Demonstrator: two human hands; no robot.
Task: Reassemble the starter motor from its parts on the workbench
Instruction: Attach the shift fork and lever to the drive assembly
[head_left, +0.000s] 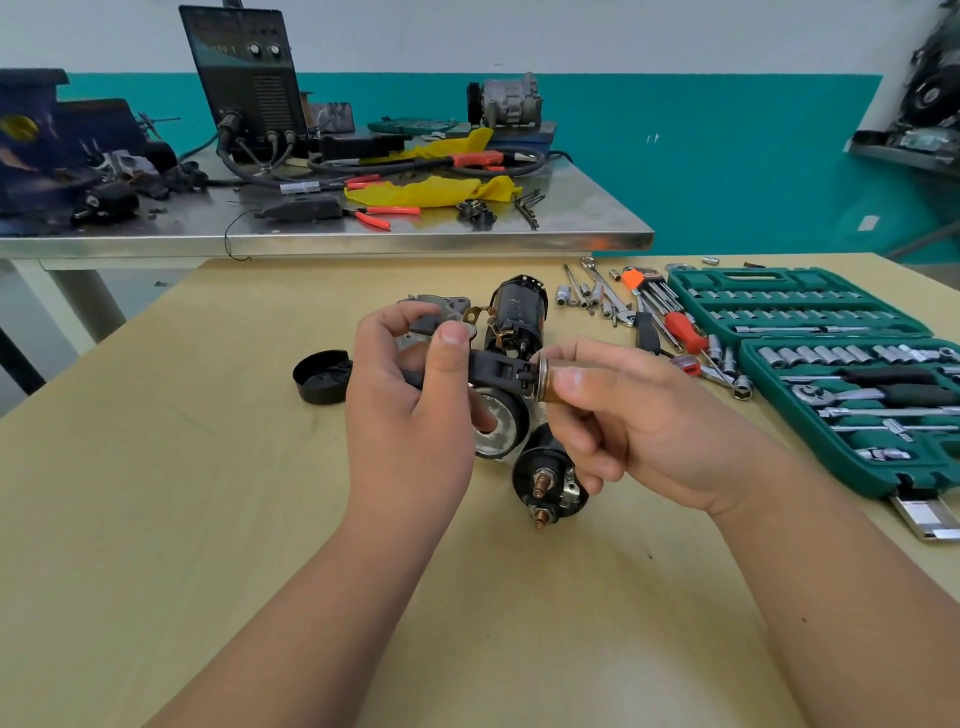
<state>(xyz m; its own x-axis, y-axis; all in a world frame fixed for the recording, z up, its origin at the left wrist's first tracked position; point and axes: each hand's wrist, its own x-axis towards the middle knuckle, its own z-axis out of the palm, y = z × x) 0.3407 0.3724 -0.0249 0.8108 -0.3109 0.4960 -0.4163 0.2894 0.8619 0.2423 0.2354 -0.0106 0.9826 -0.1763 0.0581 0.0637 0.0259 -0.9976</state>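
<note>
A: What's on the wooden workbench (208, 519)?

B: Green socket set case (831, 374) at right, then the starter's field housing (517, 312).

A: My hands?

B: I see your left hand (410, 415) gripping the black shift fork (496, 371); your right hand (623, 415) pinches the solenoid plunger (546, 382) against it, above the solenoid (548, 480).

Socket case (852, 374) cropped at right

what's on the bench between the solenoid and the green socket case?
Head view: between the solenoid and the green socket case, the right hand hangs over the wooden bench, pinching a small brass-coloured part. Bench under it is hidden.
</note>
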